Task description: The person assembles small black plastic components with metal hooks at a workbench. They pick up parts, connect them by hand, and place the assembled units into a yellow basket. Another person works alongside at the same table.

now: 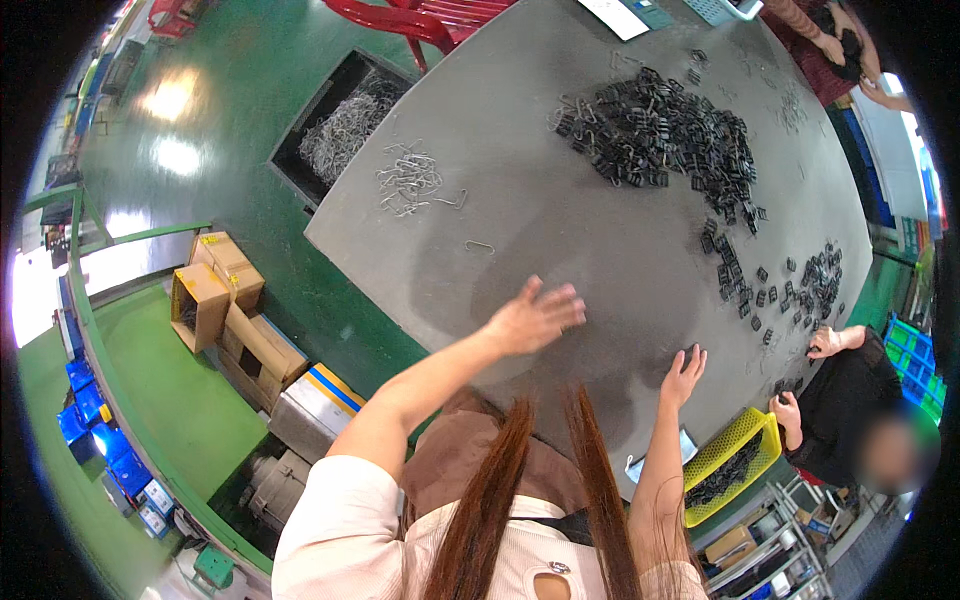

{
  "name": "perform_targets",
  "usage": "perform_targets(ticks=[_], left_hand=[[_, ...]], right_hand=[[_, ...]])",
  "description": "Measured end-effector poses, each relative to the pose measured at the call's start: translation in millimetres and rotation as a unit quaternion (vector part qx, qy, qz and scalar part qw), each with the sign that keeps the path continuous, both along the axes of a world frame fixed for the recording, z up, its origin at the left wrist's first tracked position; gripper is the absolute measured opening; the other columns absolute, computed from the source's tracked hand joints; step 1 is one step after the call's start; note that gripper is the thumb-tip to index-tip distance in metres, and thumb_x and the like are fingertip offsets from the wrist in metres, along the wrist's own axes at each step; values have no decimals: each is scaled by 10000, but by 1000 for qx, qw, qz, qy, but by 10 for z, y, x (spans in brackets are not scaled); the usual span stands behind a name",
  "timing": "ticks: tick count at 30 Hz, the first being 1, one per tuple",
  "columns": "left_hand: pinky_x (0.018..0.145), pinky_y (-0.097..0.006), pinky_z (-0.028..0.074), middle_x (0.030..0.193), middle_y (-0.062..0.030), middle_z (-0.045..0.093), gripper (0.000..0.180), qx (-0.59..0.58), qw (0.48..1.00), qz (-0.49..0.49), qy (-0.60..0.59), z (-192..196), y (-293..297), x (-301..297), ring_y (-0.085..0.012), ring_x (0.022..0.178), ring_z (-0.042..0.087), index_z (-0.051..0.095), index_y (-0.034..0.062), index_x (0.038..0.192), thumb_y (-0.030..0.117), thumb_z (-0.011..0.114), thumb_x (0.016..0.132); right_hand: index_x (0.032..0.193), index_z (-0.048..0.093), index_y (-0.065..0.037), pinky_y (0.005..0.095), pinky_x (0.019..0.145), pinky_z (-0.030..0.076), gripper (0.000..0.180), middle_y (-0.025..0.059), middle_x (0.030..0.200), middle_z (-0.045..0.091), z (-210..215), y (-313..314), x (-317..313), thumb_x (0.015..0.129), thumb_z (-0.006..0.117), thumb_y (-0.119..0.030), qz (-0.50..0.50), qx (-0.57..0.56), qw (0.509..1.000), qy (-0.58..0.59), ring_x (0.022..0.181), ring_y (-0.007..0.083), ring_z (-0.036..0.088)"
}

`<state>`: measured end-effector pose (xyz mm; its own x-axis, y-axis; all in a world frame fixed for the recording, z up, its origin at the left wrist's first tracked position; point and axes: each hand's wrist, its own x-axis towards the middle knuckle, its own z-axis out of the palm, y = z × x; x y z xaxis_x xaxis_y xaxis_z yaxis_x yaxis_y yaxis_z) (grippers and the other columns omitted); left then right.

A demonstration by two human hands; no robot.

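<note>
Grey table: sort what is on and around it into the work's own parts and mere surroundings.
In the work:
left hand
right hand
black clips
wire hooks
single hook

Lying about:
cardboard boxes
yellow basket
red chair

Grey table — black clips.

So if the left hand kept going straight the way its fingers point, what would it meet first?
Its fingers point right and slightly away across bare grey table. The left hand would probably reach the scattered black clips first, though its height above the table is unclear.
</note>
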<state>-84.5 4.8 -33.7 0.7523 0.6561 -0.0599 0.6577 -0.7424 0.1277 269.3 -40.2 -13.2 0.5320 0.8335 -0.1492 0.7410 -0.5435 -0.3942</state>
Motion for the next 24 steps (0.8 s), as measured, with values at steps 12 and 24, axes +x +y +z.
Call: perform_targets(ticks=[12,24], left_hand=[[1035,-691,32,1472,80,288,482,88,938,328,73,210,1667,-2537,-200,1406,130,339,306,1397,290,428,924],[1045,-651,38,1465,-22,300,499,149,876,455,58,121,2036,-2815,-266,1407,124,370,244,1383,265,476,895]], right_hand=[[1314,426,-63,428,1061,282,503,180,1418,309,-196,-25,127,901,549,-322,-6,4,1000,-30,1310,330,302],[1297,433,-65,421,1057,293,477,186,1419,306,-14,64,-11,891,562,-279,-22,2,1000,-12,1312,334,299]])
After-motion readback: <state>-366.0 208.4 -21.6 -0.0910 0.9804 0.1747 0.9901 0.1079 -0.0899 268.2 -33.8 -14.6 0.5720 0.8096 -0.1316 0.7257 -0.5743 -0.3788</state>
